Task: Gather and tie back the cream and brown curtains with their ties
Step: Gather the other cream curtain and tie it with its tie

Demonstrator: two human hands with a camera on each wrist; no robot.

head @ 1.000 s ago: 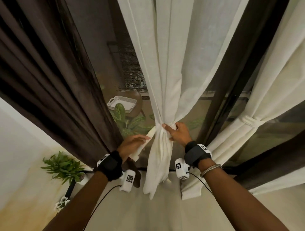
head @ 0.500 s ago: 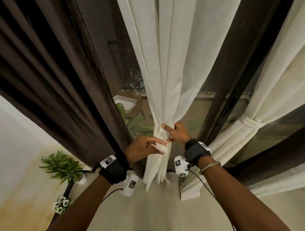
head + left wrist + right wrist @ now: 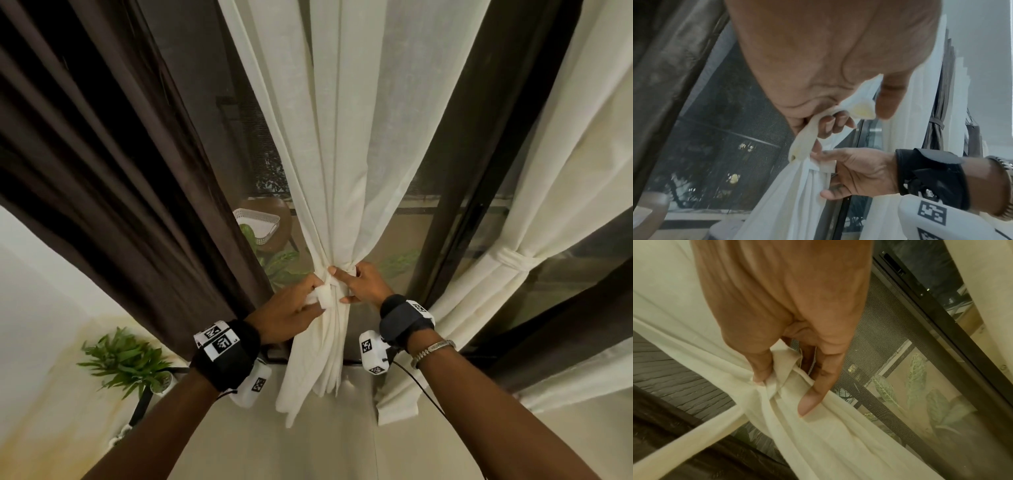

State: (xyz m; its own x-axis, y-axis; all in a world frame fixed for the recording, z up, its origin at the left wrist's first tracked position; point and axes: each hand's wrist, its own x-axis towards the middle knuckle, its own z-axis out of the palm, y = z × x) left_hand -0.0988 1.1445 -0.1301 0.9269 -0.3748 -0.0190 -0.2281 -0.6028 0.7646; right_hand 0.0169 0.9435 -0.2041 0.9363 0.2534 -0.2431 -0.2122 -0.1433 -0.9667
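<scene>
a glazed sliding door (image 3: 442, 192) with a mesh screen fills the background; beyond the glass stand a potted plant and a white tray (image 3: 257, 224) on a round stool, and a second potted plant (image 3: 126, 359) sits indoors at lower left. the middle cream curtain (image 3: 346, 137) hangs in front of the door, gathered to a narrow waist so that the glass on both sides is exposed. the cream tie (image 3: 323, 296) is wrapped around that waist, which is where the bundle is thinnest and the band can hold.

the left hand (image 3: 291, 315) has its fingers (image 3: 830, 123) curled around the free end of the tie; this keeps the band taut while it is worked across the front of the bundle. the right hand (image 3: 363, 284) pinches the tie's other end and the gathered folds between thumb and forefinger (image 3: 816, 395), so the wrap cannot slip or spread. judged from this grip, the knot is being formed and is not yet secured.

the cream curtain at right (image 3: 561, 171) is already bound by its own tie (image 3: 510, 258). the brown curtain (image 3: 113, 178) at left hangs loose and untied; it appears to be the remaining work.
</scene>
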